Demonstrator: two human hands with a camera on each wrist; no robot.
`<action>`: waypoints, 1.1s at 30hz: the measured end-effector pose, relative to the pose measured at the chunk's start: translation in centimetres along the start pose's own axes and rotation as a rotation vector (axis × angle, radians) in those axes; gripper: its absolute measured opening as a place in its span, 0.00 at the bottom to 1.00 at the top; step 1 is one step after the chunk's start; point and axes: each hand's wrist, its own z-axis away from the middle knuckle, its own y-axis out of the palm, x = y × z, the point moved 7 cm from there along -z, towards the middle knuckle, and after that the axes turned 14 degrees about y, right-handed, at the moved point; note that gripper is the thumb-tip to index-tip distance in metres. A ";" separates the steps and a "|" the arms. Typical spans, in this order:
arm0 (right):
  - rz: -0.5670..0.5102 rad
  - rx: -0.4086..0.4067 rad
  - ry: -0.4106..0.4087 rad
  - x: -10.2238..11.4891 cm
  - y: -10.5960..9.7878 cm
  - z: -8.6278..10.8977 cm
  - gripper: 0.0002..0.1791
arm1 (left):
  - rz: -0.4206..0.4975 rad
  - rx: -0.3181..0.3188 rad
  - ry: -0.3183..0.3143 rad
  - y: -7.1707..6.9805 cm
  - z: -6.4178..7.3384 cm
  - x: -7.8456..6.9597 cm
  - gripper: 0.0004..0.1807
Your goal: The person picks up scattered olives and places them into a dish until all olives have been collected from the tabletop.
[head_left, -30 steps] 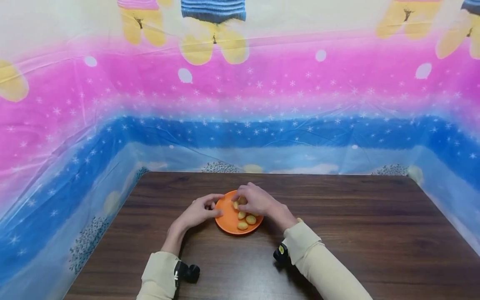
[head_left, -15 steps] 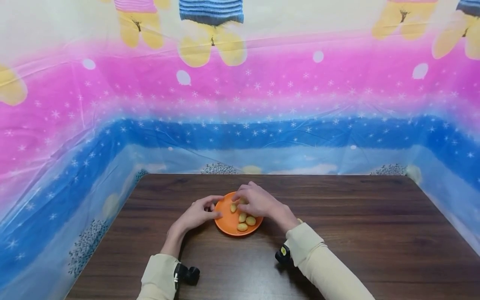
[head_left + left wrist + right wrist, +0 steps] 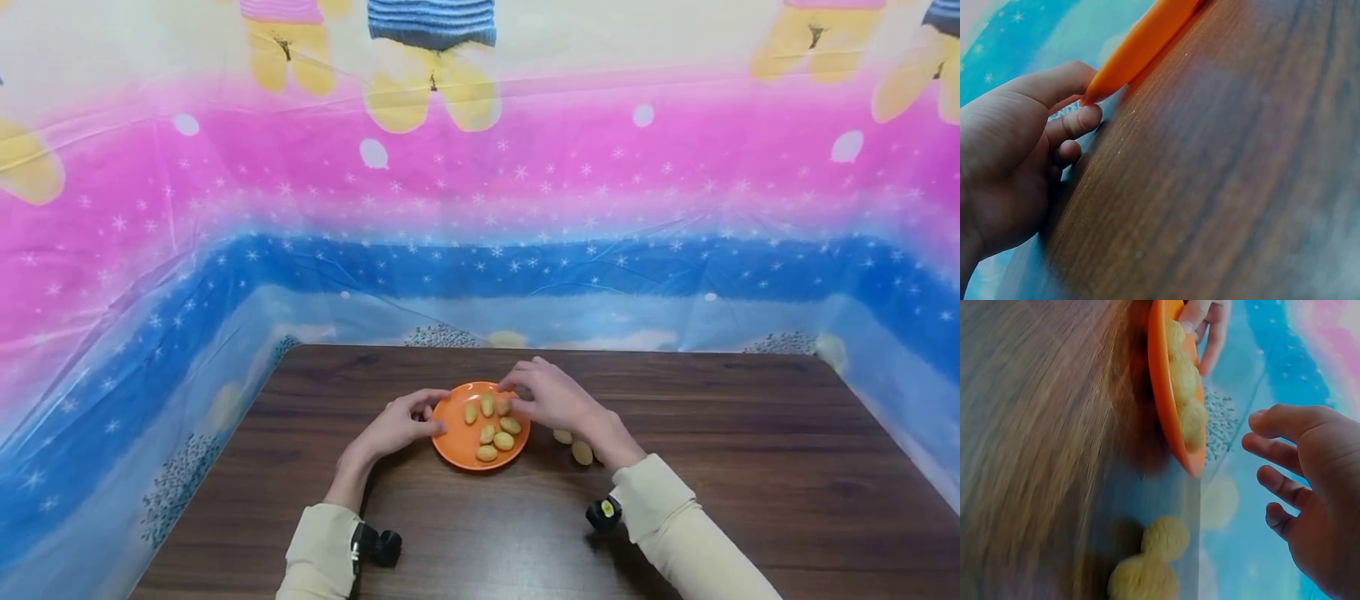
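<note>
On the table stands an orange plate (image 3: pixel 454 446) bearing several yellow, oval, rough-skinned pieces (image 3: pixel 487 452) that look like small potatoes. My left hand (image 3: pixel 393 427) pinches the plate's left rim between thumb and fingers; the left wrist view shows the rim at the fingertips. Over the plate's right edge is my right hand (image 3: pixel 558 400), its fingers loosely bent and apart, with nothing between them in the right wrist view. It partly covers one piece near the rim. To the right of the plate, more of these pieces (image 3: pixel 581 452) lie on the table, partly behind the right wrist.
The dark wooden table (image 3: pixel 465 542) has a patterned pink and blue cloth (image 3: pixel 525 192) hanging behind it and at both sides. A black wrist camera (image 3: pixel 603 513) sits at the right cuff, another at the left.
My right hand has moved right, from above the middle of the plate to its right edge. More pieces now show on the plate and beside it. The left hand stays at the rim.
</note>
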 end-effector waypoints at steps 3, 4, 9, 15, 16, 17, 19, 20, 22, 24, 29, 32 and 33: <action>-0.004 -0.019 0.016 -1.0 -0.2 0.8 0.13 | -0.009 0.005 -0.002 0.0 -0.1 0.0 0.30; -0.009 -0.022 0.024 -1.4 -0.2 1.0 0.13 | -0.013 0.007 -0.003 0.0 -0.1 0.0 0.30; -0.021 -0.020 0.055 -2.8 -0.3 2.1 0.13 | -0.012 0.012 0.004 0.0 -0.1 0.0 0.30; -0.005 -0.016 0.046 -3.4 -0.5 3.0 0.13 | -0.015 0.012 0.014 -0.1 -0.1 0.0 0.30; -0.002 -0.016 0.043 -3.5 -0.6 3.1 0.13 | -0.014 0.012 0.015 -0.1 -0.1 -0.1 0.30; 0.001 -0.017 0.040 -3.6 -0.6 3.2 0.13 | -0.014 0.011 0.014 -0.1 0.0 -0.1 0.30; 0.003 -0.018 0.040 -3.8 -0.5 3.5 0.13 | -0.014 0.012 0.013 -0.1 0.0 0.0 0.30; 0.003 -0.016 0.045 -4.0 -0.6 3.7 0.13 | -0.015 0.012 0.011 -0.1 0.0 -0.1 0.30; 0.002 -0.014 0.057 -4.4 -0.6 4.0 0.13 | -0.016 0.013 0.008 0.0 0.1 -0.1 0.30; -0.001 -0.012 0.066 -4.7 -0.6 4.2 0.13 | -0.016 0.013 0.005 0.0 0.1 -0.1 0.30; -0.009 -0.015 0.065 -5.1 -0.9 4.8 0.13 | -0.022 0.012 0.002 -0.1 0.1 -0.1 0.30; -0.008 -0.017 0.065 -5.4 -0.9 5.2 0.13 | -0.028 0.015 0.004 -0.1 0.1 -0.1 0.30; -0.006 -0.016 0.066 -5.5 -0.8 5.3 0.13 | -0.030 0.016 0.004 -0.1 0.1 -0.1 0.30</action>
